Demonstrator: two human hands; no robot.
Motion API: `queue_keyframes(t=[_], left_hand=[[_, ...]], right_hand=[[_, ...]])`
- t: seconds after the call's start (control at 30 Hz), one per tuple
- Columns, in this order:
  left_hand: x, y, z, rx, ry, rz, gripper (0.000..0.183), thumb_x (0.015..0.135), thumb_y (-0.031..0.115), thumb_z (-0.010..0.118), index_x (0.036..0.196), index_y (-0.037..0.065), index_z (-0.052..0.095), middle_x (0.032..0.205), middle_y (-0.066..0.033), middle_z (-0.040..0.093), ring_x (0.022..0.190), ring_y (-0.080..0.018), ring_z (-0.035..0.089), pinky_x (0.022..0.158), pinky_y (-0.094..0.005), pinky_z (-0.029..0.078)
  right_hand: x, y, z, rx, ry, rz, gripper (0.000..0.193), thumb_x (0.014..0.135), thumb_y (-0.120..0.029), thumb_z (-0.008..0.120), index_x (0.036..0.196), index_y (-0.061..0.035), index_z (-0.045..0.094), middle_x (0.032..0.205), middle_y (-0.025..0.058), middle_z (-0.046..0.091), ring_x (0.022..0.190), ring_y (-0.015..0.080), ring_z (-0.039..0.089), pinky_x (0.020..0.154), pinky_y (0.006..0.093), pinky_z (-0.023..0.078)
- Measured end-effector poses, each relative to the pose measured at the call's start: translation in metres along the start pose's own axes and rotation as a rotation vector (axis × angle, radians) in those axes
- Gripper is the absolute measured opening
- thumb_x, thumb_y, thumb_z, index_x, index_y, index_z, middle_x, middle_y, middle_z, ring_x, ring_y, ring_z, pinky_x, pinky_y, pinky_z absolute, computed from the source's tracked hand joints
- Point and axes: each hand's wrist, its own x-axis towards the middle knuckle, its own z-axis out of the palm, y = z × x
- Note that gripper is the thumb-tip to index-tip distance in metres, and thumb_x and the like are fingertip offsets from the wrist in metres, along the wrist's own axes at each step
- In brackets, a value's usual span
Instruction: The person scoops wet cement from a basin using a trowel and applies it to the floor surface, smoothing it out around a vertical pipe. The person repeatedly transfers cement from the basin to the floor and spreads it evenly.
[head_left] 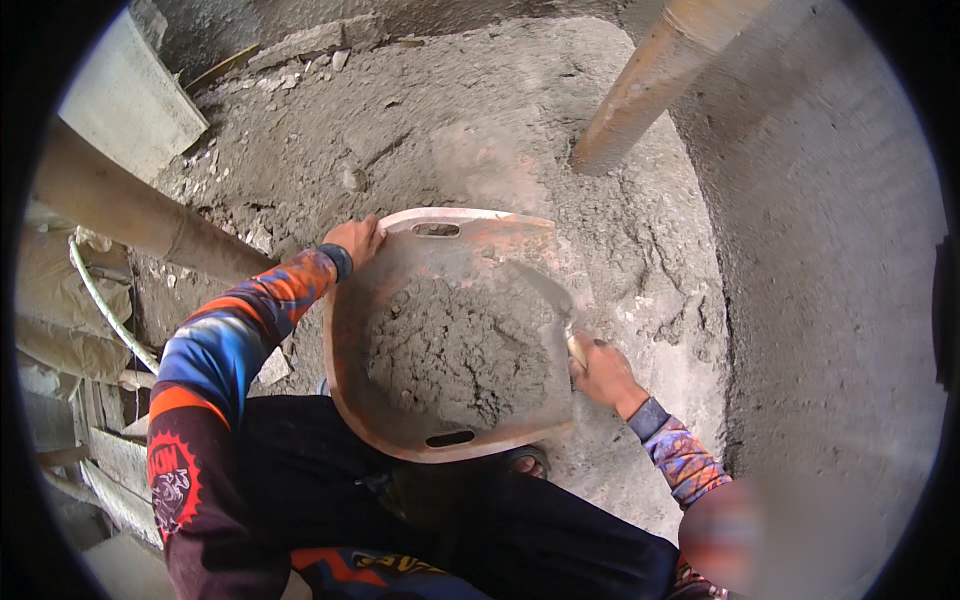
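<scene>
A shallow mortar tray (pixel 338 385) with a raised, curved rim and slotted handholds lies in front of my legs. Wet grey mortar (pixel 455 345) is heaped in its middle. My left hand (pixel 357 241) is closed over the rim at the tray's far left corner, beside one handhold slot. On the right side, my right hand (pixel 607 375) grips the pale handle of a trowel (pixel 545 288). The trowel's grey, mortar-smeared blade points away over the tray's right part, near the mortar; whether it touches the tray I cannot tell.
A slanting round pole (pixel 665 85) stands at the far right, and another (pixel 165 215) crosses on the left. A rough grey wall (pixel 830 280) rises at right. Rubble (pixel 285 80) and a leaning board (pixel 135 100) are at far left; stacked sacks (pixel 70 290) lie nearer.
</scene>
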Motion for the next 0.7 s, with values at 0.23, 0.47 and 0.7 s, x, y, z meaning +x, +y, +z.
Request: queue_keyframes(t=[0.23, 0.47, 0.7], left_hand=[[-0.001, -0.004, 0.0, -0.002, 0.023, 0.024, 0.035, 0.093, 0.039, 0.044, 0.101, 0.005, 0.051, 0.076, -0.0266, 0.062, 0.072, -0.046, 0.061, 0.064, -0.0528, 0.048], [0.0, -0.006, 0.008, -0.004, -0.004, 0.023, 0.038, 0.093, 0.041, 0.044, 0.1, 0.004, 0.05, 0.077, -0.0289, 0.062, 0.076, -0.0473, 0.06, 0.068, -0.0526, 0.048], [0.0, 0.0, 0.007, 0.031, 0.006, 0.021, 0.038, 0.092, 0.041, 0.046, 0.096, 0.003, 0.049, 0.077, -0.0299, 0.061, 0.076, -0.0484, 0.06, 0.069, -0.0538, 0.048]], right_hand=[[-0.007, 0.012, -0.004, 0.21, 0.239, -0.216, 0.054, 0.082, -0.02, 0.06, 0.13, -0.0062, 0.041, 0.102, 0.0289, 0.059, 0.091, 0.0455, 0.059, 0.08, 0.049, 0.048], [-0.019, 0.041, -0.009, 0.679, 0.195, 0.159, 0.04, 0.079, -0.018, 0.063, 0.111, 0.0009, 0.046, 0.09, 0.0214, 0.06, 0.083, 0.0326, 0.063, 0.077, 0.0402, 0.049], [-0.005, 0.105, 0.01, 0.855, 0.212, 0.144, 0.028, 0.084, -0.022, 0.059, 0.101, -0.0001, 0.061, 0.078, 0.0062, 0.063, 0.063, 0.012, 0.058, 0.057, 0.0277, 0.047]])
